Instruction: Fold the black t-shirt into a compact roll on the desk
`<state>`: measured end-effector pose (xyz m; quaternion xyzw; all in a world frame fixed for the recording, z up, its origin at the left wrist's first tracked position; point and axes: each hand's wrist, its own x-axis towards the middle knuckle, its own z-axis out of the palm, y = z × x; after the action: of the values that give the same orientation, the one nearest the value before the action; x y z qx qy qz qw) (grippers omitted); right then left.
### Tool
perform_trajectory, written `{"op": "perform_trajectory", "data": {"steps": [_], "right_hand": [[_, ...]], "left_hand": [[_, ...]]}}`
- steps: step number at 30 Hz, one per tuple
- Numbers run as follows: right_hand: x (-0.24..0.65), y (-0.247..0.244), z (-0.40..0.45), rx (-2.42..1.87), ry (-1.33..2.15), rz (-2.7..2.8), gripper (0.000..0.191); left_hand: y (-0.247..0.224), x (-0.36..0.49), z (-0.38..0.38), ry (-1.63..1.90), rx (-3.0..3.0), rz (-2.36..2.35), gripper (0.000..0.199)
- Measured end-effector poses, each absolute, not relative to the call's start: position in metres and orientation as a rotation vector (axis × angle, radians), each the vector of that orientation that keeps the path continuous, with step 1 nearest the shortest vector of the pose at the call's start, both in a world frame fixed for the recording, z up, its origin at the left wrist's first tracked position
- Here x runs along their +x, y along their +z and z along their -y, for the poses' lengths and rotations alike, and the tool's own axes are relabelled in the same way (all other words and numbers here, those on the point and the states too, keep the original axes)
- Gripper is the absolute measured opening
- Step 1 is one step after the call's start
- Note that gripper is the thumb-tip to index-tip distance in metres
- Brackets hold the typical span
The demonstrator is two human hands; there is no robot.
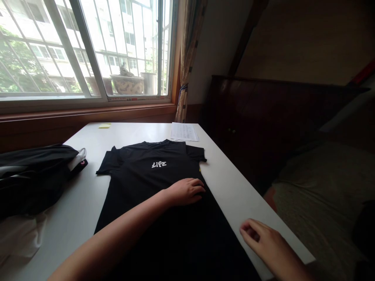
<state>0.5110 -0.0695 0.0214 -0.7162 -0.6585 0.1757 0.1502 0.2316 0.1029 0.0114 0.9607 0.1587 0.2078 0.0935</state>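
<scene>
A black T-shirt (146,183) with white lettering lies spread flat, its neck at the far side and both short sleeves turned outward. My left hand (186,191) rests on the shirt's right half, fingers stretched over the cloth and holding nothing. Just beyond the shirt's lower right edge, above the table, is my right hand (259,236). Its fingers are curled toward the thumb around a small gap, with nothing visible in them. The shirt's near end runs out of the picture below.
The white table (231,187) carries a heap of dark and white clothes (35,171) at the left. Printed papers (184,132) and a yellow sticky note (104,126) lie along its far edge. A barred window (131,47) and a curtain (187,50) stand behind.
</scene>
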Motion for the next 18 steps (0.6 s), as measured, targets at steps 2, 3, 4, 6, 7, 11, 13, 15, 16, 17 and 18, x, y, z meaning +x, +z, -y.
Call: {"op": "perform_trajectory", "data": {"steps": [2,3,4,6,7,11,13,15,16,17,18], "right_hand": [[0.501,0.026,0.055,-2.002,0.466,1.92,0.02],[0.496,0.028,0.045,-1.968,0.447,1.939,0.021],[0.491,0.029,0.034,-1.938,0.43,1.957,0.022],[0.481,0.031,0.007,-1.898,0.378,1.975,0.022],[0.476,0.031,-0.008,-1.885,0.348,1.973,0.022],[0.454,0.026,-0.068,-1.791,0.247,1.971,0.016],[0.443,0.019,-0.093,-1.76,0.218,1.973,0.016],[0.434,0.011,-0.11,-1.737,0.22,1.99,0.017],[0.431,0.007,-0.116,-1.723,0.228,2.002,0.015],[0.428,0.004,-0.119,-1.708,0.238,2.015,0.014],[0.427,0.002,-0.12,-1.69,0.252,2.029,0.013]], "left_hand": [[0.007,0.214,-0.108,0.629,2.871,-0.671,0.037],[0.005,0.204,-0.11,0.626,2.877,-0.77,0.039],[0.004,0.193,-0.112,0.615,2.883,-0.856,0.039],[0.003,0.172,-0.112,0.582,2.895,-0.961,0.041],[0.003,0.161,-0.111,0.57,2.899,-0.98,0.042],[0.008,0.131,-0.097,0.547,2.908,-0.937,0.027],[0.01,0.124,-0.09,0.526,2.928,-0.939,0.013],[0.01,0.12,-0.085,0.514,2.957,-0.966,0.012],[0.01,0.119,-0.084,0.513,2.968,-0.979,0.013],[0.009,0.118,-0.084,0.514,2.975,-0.987,0.014],[0.009,0.117,-0.084,0.515,2.978,-0.991,0.014]]}}
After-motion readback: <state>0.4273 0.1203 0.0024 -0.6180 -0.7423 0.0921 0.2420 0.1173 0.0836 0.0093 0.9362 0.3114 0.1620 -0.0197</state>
